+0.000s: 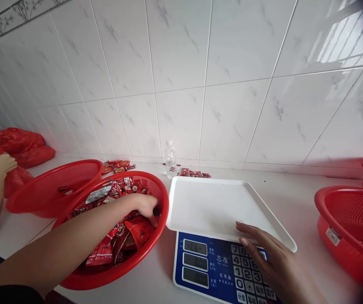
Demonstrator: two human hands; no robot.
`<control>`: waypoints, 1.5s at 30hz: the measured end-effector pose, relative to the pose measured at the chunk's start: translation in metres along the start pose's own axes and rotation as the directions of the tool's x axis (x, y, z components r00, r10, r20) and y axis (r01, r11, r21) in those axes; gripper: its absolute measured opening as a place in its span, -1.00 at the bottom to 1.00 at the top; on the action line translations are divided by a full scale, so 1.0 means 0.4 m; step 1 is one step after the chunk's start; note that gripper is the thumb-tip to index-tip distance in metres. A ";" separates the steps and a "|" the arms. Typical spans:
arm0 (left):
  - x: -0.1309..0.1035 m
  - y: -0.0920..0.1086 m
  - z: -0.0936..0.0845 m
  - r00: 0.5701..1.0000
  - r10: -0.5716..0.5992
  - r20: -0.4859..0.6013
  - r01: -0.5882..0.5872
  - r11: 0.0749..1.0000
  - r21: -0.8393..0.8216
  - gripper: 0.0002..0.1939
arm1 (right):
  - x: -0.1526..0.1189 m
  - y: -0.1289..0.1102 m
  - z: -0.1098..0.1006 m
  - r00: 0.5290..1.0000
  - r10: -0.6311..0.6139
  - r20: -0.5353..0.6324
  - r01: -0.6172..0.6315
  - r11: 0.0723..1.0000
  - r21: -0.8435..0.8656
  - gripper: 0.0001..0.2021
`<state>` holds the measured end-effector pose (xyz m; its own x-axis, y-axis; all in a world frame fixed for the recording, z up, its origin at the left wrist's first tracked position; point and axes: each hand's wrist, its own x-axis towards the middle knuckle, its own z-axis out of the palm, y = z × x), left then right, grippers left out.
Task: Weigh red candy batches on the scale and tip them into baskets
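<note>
My left hand (148, 207) reaches into a red plastic basket (165, 198) and is curled at its right inner wall. Its fingers point down and are partly hidden, so what they hold cannot be made out. Around it lie many small red snack packets (139, 231), with a silvery one (98, 194) among them. My right hand (268, 253) is open, fingers apart, above the keypad of a blue digital scale (221, 291). Its fingertips are at the near edge of the scale's white tray (213, 202). No packets lie on that tray.
Left of the basket stands another red basket (26, 196) with a few packets. Another person's hands (1, 166) are by red plastic bags (20, 141). A clear bottle (170, 158) and loose packets (194, 173) sit along the tiled wall. More red baskets (333, 211) stand at right.
</note>
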<state>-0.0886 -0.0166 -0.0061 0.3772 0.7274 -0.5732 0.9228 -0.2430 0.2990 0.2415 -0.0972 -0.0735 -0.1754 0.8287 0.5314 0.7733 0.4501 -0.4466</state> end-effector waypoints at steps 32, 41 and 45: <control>0.001 -0.057 0.009 0.999 -0.020 -0.049 0.018 0.999 -0.047 -0.65 | 0.001 -0.003 0.001 0.998 -0.063 0.000 0.063 0.996 -0.056 -0.62; -0.067 -0.040 -0.064 0.941 -0.041 -0.337 -0.030 0.979 -0.202 -0.80 | 0.003 -0.008 -0.003 0.998 -0.057 0.002 0.057 0.998 -0.030 -0.62; -0.109 -0.021 -0.106 0.887 -0.114 -0.447 -0.042 0.945 -0.324 -0.70 | 0.002 -0.007 -0.002 0.998 -0.057 0.001 0.057 0.998 -0.020 -0.62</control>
<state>-0.1162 -0.0191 0.0489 0.1941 0.9601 -0.2013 0.8312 -0.0520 0.5536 0.2398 -0.0979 -0.0712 -0.2197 0.8018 0.5557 0.7740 0.4900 -0.4010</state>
